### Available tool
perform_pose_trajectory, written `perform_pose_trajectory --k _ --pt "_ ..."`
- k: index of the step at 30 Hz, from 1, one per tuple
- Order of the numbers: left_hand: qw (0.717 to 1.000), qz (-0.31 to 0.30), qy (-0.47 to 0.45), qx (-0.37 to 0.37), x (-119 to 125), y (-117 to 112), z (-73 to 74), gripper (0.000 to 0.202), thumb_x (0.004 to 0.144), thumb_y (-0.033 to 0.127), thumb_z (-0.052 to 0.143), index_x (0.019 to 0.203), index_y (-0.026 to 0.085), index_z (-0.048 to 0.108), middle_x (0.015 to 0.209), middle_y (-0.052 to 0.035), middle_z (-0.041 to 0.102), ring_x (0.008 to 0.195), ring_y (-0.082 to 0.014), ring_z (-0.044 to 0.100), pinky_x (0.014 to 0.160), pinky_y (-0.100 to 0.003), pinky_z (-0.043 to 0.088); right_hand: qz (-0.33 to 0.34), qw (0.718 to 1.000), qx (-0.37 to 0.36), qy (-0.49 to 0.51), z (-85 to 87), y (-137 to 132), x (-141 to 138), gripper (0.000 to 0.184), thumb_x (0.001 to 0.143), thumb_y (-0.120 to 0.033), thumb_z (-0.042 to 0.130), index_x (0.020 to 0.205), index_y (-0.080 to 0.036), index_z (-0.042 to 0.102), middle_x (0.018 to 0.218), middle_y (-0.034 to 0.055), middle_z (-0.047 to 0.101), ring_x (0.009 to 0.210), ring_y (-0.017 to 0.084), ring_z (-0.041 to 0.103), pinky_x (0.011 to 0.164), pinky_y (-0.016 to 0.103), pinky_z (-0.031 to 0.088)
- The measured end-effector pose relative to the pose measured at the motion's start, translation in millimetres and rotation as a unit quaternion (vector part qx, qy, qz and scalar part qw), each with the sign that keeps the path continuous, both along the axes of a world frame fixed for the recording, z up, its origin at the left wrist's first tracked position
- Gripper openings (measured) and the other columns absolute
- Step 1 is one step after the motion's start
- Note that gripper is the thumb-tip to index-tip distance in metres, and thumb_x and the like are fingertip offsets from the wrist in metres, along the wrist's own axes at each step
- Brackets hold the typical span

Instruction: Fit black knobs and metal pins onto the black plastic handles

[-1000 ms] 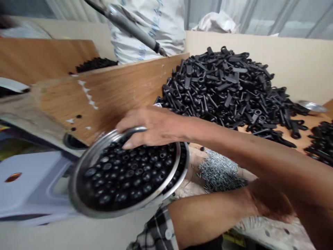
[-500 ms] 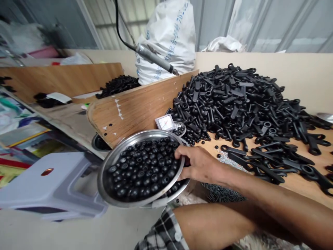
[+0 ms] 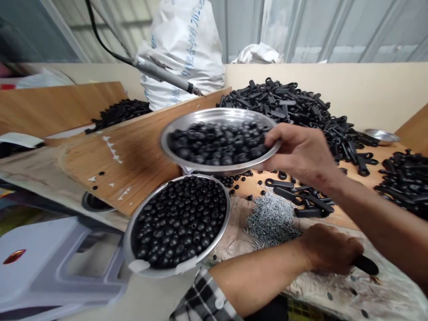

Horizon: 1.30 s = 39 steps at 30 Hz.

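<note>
A person's right hand (image 3: pixel 301 154) clenched the rim of a shallow steel bowl (image 3: pixel 200 117) heaped with round black pieces (image 3: pixel 217 145), holding it tilted in the air above the near end of a wooden board (image 3: pixel 127 174), its fingers curled over the edge at the bowl's right side. A second steel bowl (image 3: pixel 127 243), filled with similar pieces, sat just below it at near left. The left hand (image 3: pixel 329 249), reaching out of a plaid sleeve (image 3: pixel 203 301), was closed around a black piece (image 3: pixel 366 265) at near right, one end jutting from the fist. The loaded bowl appeared rigid and fairly heavy for one hand, and its smooth, round contents looked likely to roll if tipped further; the rim offered a firm hold, though a palm beneath the base would likely steady it better. A heap of black lever-shaped parts (image 3: pixel 284 102) rose at far right, with loose silver screws (image 3: pixel 270 220) near the centre. A white sack (image 3: pixel 180 53) and a corded grey hand tool (image 3: pixel 163 76) stood beyond the board, and a pale plastic stool (image 3: pixel 56 263) stood at left.
</note>
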<state>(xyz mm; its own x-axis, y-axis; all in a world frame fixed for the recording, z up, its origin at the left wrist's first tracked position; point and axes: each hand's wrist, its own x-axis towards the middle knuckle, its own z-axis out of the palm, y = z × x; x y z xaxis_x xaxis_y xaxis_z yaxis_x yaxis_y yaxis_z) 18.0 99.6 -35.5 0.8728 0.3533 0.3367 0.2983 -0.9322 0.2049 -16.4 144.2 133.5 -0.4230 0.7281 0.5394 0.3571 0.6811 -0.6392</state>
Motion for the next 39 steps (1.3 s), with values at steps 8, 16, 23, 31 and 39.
perform_pose_trajectory --k 8,16,23,31,39 --pt "0.999 0.037 -0.005 0.000 2.3 6.4 -6.1 0.032 0.078 0.038 0.044 0.101 0.016 0.050 0.090 -0.0053 0.063 0.083 -0.0210 0.058 0.065 -0.031 0.045 -0.202 0.922 0.017 -0.330 -13.3 6.3 90.8 0.037 0.057 -0.057 0.066 0.068 -0.022 0.060 0.055 -0.0019 0.056 0.051 0.014 0.051 0.046 0.025 0.032" --pt "0.983 0.175 -0.062 0.011 -13.5 14.5 13.2 0.023 0.076 0.028 0.046 0.094 0.015 0.050 0.092 -0.0057 0.056 0.090 -0.0221 0.050 0.069 -0.033 0.042 -0.200 0.864 0.016 -0.461 -26.3 5.0 62.5 0.044 0.060 -0.065 0.059 0.076 -0.025 0.062 0.062 -0.0008 0.061 0.062 0.018 0.058 0.049 0.023 0.028" --pt "0.986 0.153 -0.063 0.020 -79.8 44.1 22.9 0.018 0.076 0.025 0.048 0.089 0.016 0.055 0.092 -0.0061 0.058 0.092 -0.0210 0.051 0.082 -0.035 0.039 -0.146 0.818 0.054 -0.553 -7.5 17.8 11.3 0.056 0.058 -0.072 0.055 0.084 -0.024 0.065 0.069 0.0049 0.064 0.069 0.021 0.061 0.049 0.022 0.028" --pt "0.954 0.242 -0.170 -0.057 -95.1 80.8 3.6 0.026 0.076 0.017 0.048 0.099 0.015 0.059 0.099 -0.0053 0.064 0.094 -0.0175 0.055 0.085 -0.029 0.042 -0.099 0.735 0.125 -0.659 20.1 27.9 -59.5 0.057 0.053 -0.065 0.065 0.088 -0.020 0.068 0.080 0.0106 0.066 0.078 0.027 0.062 0.059 0.030 0.042" --pt "0.928 0.278 -0.224 -0.103 -104.3 92.6 0.6 0.015 0.076 0.016 0.050 0.077 0.015 0.064 0.081 -0.0056 0.066 0.080 -0.0169 0.057 0.078 -0.028 0.044 -0.081 0.694 0.163 -0.697 25.7 18.5 -92.2 0.058 0.050 -0.059 0.070 0.091 -0.018 0.069 0.081 0.0110 0.067 0.077 0.027 0.062 0.062 0.033 0.045"
